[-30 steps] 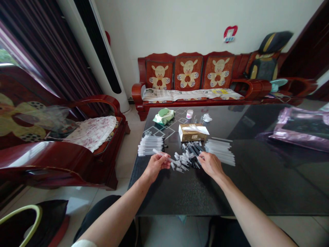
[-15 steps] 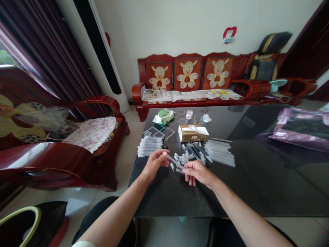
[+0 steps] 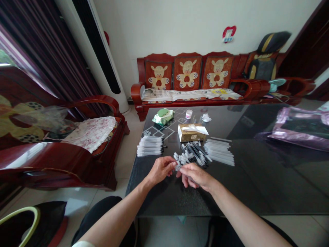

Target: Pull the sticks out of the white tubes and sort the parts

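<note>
My left hand (image 3: 162,168) is closed in a pinch, its fingertips close to those of my right hand; what it grips is too small to make out. My right hand (image 3: 196,175) is pinched too, its lower fingers curled, and a pale strip like a clear pen barrel (image 3: 190,179) shows along it. Just beyond the fingertips lies a heap of small white pen caps (image 3: 183,158). Black pen refills (image 3: 196,152) spread behind and to the right of the caps. Clear pen barrels (image 3: 218,151) lie in a row farther right. On the left, pens with dark ends (image 3: 149,146) form another row.
A tissue box (image 3: 191,132) stands behind the refills on the dark glossy table (image 3: 244,185). Farther back are a green wipes pack (image 3: 163,117), a small white jar (image 3: 189,114) and a crumpled tissue (image 3: 206,118). A purple plastic package (image 3: 282,132) lies at the right.
My left hand has moved right and nearer to me, bringing its fingertips close to my right hand's. The pale tube that spanned the gap between them is now mostly hidden.
</note>
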The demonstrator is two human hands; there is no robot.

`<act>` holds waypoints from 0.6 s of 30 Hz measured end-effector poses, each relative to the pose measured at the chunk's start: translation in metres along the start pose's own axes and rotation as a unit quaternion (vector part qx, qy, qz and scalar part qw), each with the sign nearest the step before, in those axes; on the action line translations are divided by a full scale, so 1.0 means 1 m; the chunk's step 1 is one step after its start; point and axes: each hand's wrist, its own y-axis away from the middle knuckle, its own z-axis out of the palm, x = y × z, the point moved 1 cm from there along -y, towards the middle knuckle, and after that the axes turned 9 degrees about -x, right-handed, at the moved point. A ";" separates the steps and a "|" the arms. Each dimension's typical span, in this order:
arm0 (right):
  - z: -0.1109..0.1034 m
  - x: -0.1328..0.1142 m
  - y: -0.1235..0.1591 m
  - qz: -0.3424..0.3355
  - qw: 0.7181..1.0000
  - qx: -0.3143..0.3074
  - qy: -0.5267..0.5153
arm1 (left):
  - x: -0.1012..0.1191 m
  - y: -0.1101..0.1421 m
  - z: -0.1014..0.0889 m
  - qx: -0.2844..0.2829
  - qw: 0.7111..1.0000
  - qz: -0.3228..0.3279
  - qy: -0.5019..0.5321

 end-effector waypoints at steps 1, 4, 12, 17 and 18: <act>0.000 0.000 0.000 0.002 1.000 -0.003 0.000 | 0.001 0.000 0.000 0.002 1.000 0.000 -0.023; 0.000 -0.001 0.000 -0.002 1.000 0.009 0.026 | 0.002 0.000 0.000 0.013 0.999 0.004 -0.042; 0.009 -0.014 0.002 -0.124 0.925 0.136 0.333 | -0.004 -0.005 0.004 0.054 0.998 -0.019 0.034; 0.015 -0.013 0.003 -0.122 0.843 0.211 0.480 | -0.002 -0.005 0.005 0.087 0.995 -0.028 0.044; 0.015 -0.012 0.002 -0.123 0.843 0.215 0.477 | -0.001 -0.004 0.005 0.087 0.995 -0.027 0.034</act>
